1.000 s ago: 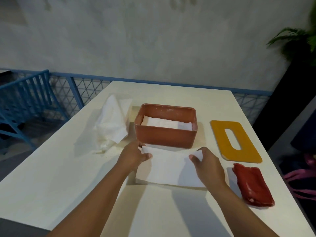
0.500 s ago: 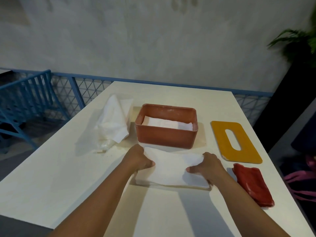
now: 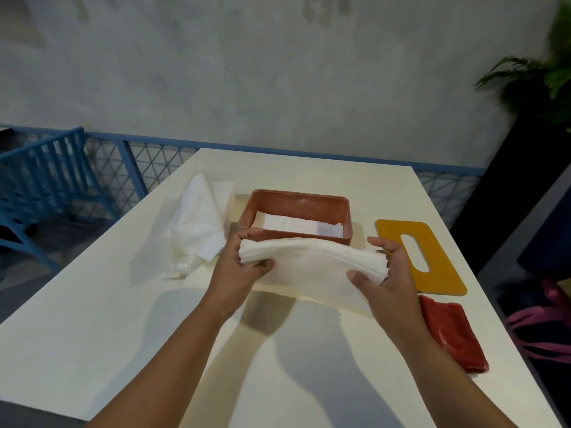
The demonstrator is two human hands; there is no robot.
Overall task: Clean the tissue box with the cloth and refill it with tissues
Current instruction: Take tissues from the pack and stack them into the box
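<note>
A white stack of tissues (image 3: 312, 264) is held above the table, just in front of the brown tissue box (image 3: 296, 203). My left hand (image 3: 244, 267) grips its left end and my right hand (image 3: 386, 267) grips its right end. The stack bows upward in the middle. The box is open on top and a layer of white tissues (image 3: 296, 227) lies inside it. The box's yellow slotted lid (image 3: 432, 261) lies flat to the right. A folded red cloth (image 3: 451, 332) rests near the table's right edge, beside my right forearm.
A crumpled clear plastic wrapper with loose white tissue (image 3: 197, 223) lies left of the box. The white table (image 3: 108, 319) ends at a blue mesh railing (image 3: 123, 168) behind and to the left. A potted plant (image 3: 540, 84) stands at the far right.
Both hands have closed on the ends of the tissue stack and lifted it off the table toward the box. The stack now bends upward between them.
</note>
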